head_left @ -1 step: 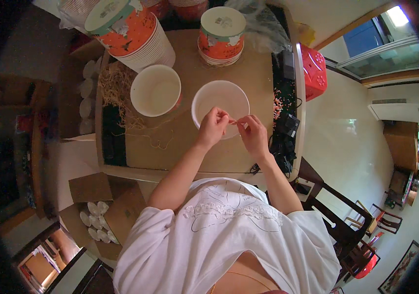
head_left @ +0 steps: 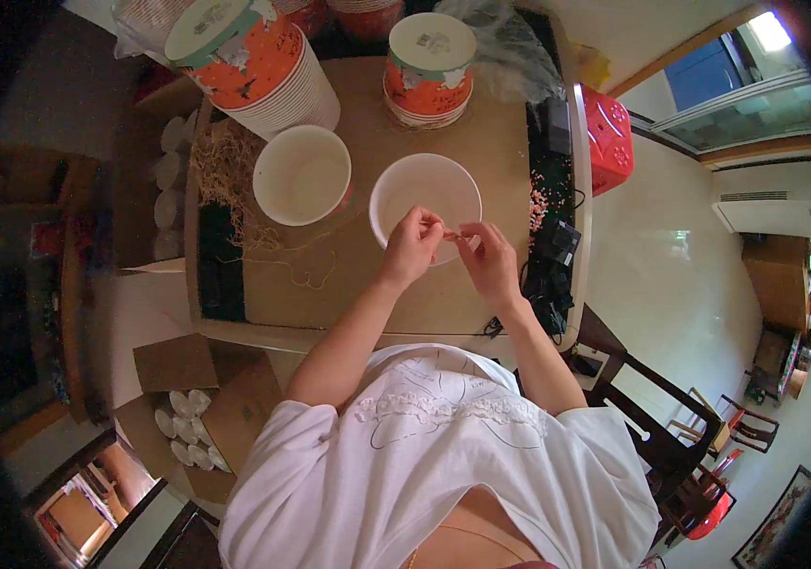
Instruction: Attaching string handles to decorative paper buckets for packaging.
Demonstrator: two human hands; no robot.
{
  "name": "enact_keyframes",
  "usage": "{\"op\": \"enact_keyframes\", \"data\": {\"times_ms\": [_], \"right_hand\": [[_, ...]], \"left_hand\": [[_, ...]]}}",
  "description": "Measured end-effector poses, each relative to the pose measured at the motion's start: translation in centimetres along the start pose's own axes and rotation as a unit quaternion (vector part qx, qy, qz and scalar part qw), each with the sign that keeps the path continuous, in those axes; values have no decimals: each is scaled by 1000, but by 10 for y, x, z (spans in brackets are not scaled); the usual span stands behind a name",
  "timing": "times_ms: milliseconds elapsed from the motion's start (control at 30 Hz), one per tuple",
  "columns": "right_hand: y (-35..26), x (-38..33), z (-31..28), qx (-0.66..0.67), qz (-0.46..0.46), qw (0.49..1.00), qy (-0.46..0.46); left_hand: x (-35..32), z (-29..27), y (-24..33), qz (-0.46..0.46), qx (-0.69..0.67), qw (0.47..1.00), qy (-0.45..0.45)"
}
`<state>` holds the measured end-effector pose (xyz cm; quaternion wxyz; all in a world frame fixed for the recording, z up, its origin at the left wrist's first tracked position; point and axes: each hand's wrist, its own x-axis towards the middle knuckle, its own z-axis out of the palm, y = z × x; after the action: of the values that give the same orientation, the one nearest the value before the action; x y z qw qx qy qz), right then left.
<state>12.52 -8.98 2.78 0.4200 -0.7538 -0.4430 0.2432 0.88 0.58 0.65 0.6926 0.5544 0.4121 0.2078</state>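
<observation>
My left hand and my right hand meet over the near rim of a white paper tub. Both have their fingertips pinched close together, and whatever is between them is too small to make out. A second open tub stands to the left, pale inside. Behind it leans a tall stack of nested orange paper tubs. Farther back, a short upside-down stack of orange tubs rests on the brown tabletop sheet.
Tangled tan strings lie along the table's left side. Small pink beads and black adapters with cables line its right edge. A clear plastic bag is at the back, a red stool beyond. Cardboard box at lower left.
The fingers of my right hand have shifted slightly at the pinch. The tub under my hands sits a hair farther away. Everything else looks the same.
</observation>
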Motion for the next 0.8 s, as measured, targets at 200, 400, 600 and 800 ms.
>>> {"op": "enact_keyframes", "data": {"times_ms": [200, 400, 600, 800], "right_hand": [[-2, -1, -4, 9, -7, 1000, -26], [-1, -5, -12, 10, -52, 999, -4], [14, -4, -18, 5, -60, 998, -14], [20, -10, -24, 8, -6, 1000, 5]], "left_hand": [[-10, 5, 11, 91, 139, 986, 12], [-28, 5, 46, 142, 294, 945, -16], [-48, 12, 66, 119, 183, 973, -77], [-47, 12, 54, 87, 171, 980, -50]]}}
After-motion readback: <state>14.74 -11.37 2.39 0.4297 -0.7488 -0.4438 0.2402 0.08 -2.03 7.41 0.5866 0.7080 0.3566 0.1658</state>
